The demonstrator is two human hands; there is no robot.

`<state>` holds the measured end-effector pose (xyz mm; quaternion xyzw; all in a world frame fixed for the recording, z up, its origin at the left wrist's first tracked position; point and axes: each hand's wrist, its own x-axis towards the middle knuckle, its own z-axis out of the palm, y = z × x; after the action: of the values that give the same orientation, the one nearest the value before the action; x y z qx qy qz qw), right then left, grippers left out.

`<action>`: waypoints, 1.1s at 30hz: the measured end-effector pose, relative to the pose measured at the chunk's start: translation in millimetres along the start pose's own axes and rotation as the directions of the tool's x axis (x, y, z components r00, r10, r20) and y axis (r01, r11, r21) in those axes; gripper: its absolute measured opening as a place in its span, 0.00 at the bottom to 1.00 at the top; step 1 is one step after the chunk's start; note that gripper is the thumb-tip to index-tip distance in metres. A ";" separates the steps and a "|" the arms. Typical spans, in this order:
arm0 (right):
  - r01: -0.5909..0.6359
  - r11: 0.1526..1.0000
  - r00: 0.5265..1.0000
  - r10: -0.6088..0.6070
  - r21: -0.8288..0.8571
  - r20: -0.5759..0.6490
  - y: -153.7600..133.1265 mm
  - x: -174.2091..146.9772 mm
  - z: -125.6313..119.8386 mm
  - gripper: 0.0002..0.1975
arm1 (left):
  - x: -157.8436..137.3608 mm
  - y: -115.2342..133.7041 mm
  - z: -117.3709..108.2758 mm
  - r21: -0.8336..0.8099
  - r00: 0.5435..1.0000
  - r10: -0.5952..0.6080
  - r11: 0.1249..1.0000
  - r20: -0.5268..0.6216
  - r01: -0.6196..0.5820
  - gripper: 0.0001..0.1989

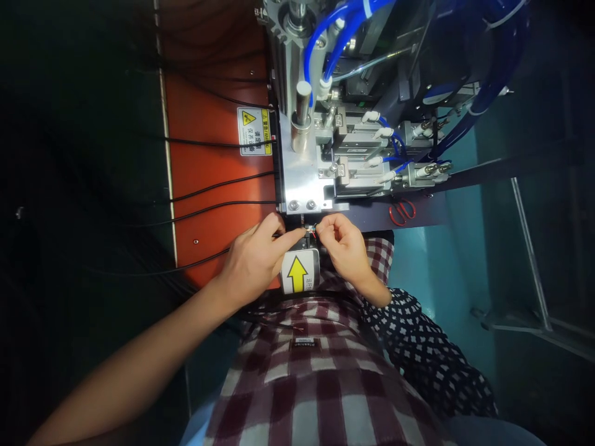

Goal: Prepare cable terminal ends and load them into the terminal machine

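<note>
My left hand (255, 257) is closed at the front edge of the machine, its thumb stretched right to a small cluster of thin coloured wires (313, 231). Its other fingers curl out of sight, so what they grip, if anything, is hidden. Just to the right, my right hand (344, 244) pinches the ends of these wires between thumb and fingertips; red shows among them. Below the wires is a white label (300, 271) with a yellow arrow. A metal block (302, 179) of the machine rises right behind both hands.
Black cables (218, 204) run across the orange panel (204, 167) on the left. Red-handled scissors (402, 212) lie on the dark ledge to the right. Pneumatic cylinders (360, 179) with blue hoses (325, 49) stand behind. A metal frame (532, 266) is at the far right.
</note>
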<state>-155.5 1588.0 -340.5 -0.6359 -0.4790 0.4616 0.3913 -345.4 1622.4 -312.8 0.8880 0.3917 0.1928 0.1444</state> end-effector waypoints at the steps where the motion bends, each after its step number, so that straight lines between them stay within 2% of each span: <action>1: 0.002 1.000 1.000 -0.002 -0.008 -0.001 0.3 -0.1 0.5 0.07 | 0.1 0.1 0.0 -0.004 1.000 0.000 1.000 -0.001 0.000 0.15; 6: -0.007 1.000 1.000 0.006 -0.029 -0.026 2.4 -0.4 2.4 0.07 | 0.1 0.4 -0.1 -0.004 1.000 0.000 1.000 0.004 0.000 0.15; 13: -0.168 0.957 0.985 0.172 0.237 0.006 5.5 2.0 -4.4 0.10 | 0.8 0.1 -0.9 -0.026 0.999 0.030 0.999 -0.015 -0.030 0.13; 20: -0.162 0.935 0.985 0.134 0.316 0.106 -2.8 0.9 0.7 0.10 | -1.8 -2.0 0.7 -0.030 1.000 0.014 0.999 -0.006 -0.014 0.13; 26: -0.058 0.962 0.997 0.045 0.266 0.056 3.9 -0.5 5.9 0.08 | -2.8 -2.5 1.7 -0.062 1.000 0.004 0.998 0.001 -0.004 0.13; 30: -0.120 0.952 0.991 0.097 0.280 0.096 5.8 0.6 3.2 0.08 | -2.1 -2.2 2.1 -0.098 1.000 0.001 0.995 -0.013 -0.003 0.14; 33: -0.130 0.967 0.990 0.113 0.219 0.091 2.6 0.9 -2.3 0.09 | -2.2 -2.4 2.3 -0.129 1.000 -0.004 0.992 -0.011 0.002 0.13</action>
<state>-152.5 1588.2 -342.6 -0.5975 -0.3989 0.5600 0.4127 -347.2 1622.1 -316.3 0.8751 0.3806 0.2225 0.1995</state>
